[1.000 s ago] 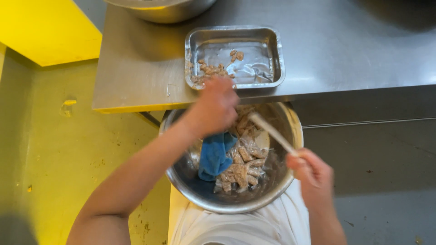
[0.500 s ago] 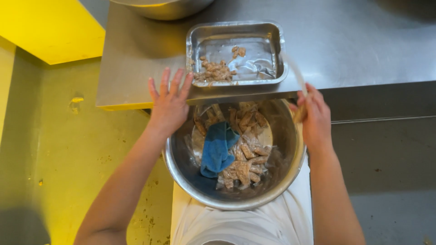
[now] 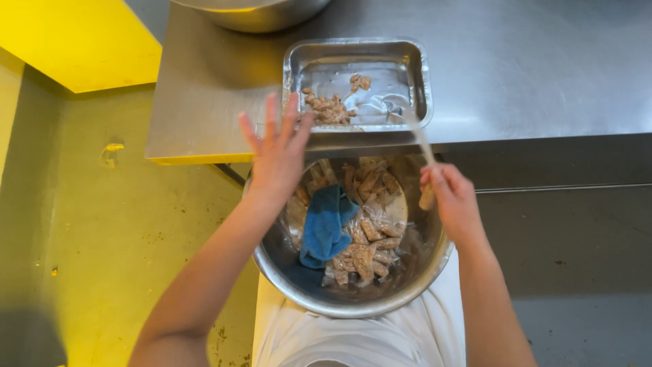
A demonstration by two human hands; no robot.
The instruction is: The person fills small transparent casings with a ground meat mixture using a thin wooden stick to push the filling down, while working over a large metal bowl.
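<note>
left hand: yours, fingers spread wide, empty, over bowl
right hand: closed around stick, tip in tray
step: scraping meat from tray
next: needs steady pull toward bowl

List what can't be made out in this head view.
- Stick's far tip in the tray: motion-blurred.
- Bowl floor: covered by blue cloth and wrapped pieces.
- Second bowl: cut by top edge.
- Right hand's grip: fingers curl away.
</note>
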